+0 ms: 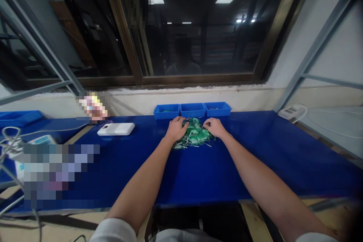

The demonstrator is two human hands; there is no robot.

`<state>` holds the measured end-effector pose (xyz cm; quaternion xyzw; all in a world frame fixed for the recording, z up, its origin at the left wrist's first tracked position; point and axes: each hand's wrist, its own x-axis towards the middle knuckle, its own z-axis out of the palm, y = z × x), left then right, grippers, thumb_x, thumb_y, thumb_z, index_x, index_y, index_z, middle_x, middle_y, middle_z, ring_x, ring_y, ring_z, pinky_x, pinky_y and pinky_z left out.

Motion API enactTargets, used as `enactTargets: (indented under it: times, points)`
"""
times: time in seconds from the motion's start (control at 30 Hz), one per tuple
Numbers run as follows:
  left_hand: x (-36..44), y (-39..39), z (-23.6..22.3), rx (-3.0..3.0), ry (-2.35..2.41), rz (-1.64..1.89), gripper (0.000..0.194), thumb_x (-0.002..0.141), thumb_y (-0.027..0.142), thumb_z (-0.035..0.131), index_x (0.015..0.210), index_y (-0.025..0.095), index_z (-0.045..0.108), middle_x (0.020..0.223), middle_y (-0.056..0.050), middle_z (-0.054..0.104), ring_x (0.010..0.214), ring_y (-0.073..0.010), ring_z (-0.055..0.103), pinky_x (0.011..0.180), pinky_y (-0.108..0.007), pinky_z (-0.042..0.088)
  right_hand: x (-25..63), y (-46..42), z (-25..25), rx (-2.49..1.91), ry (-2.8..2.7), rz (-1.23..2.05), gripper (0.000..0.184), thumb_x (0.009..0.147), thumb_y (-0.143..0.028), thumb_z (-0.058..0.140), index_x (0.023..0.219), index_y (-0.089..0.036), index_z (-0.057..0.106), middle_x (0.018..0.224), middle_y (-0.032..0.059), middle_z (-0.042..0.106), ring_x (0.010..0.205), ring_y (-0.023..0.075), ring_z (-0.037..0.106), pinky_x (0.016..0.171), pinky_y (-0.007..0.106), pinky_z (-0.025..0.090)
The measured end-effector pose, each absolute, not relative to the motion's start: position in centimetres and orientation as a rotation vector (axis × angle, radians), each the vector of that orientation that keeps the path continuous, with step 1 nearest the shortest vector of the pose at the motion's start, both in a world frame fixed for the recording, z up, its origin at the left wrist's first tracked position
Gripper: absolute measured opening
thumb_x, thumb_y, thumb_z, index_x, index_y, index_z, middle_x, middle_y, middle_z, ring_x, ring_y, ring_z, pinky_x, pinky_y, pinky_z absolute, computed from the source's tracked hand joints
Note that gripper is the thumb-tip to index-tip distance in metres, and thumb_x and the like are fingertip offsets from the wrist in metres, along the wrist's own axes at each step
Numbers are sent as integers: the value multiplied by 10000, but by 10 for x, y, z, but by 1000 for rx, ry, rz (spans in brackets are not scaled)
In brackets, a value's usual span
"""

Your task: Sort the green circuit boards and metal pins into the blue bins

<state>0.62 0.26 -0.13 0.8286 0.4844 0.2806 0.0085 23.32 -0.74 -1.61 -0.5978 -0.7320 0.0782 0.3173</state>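
Left hand (177,129) and right hand (215,127) over heap of green leaded components (195,135) — grip of either impossible to tell; blue bins (192,110) just behind — within easy reach of both

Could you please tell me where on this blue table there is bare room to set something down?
Bare blue tabletop lies right of the right hand and in front of the pile of green parts. Another patch lies between the left hand and the white box. It's crowded at the pile, just before the three blue bins.
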Motion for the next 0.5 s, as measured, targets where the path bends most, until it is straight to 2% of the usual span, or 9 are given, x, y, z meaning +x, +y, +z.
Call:
enactTargets:
  times: [0.2,0.5]
  points:
    - [4,2,0,2578,1488,917,348,893,392,392,1099,186,581,1150,-79,586,1119,-228,505,946,-374,399,239,-2,-21,-1795,-1775,59,290,737,-356,592,949,-184,688,935,91,637,943,222,555,864,328,402]
    - [1,2,-1,2534,1496,930,340,885,383,404,1096,186,585,1147,-73,587,1110,-219,512,958,-360,403,237,1,-20,-2004,-1834,233,262,796,-418,516,804,-244,712,950,62,669,977,235,545,811,325,389]
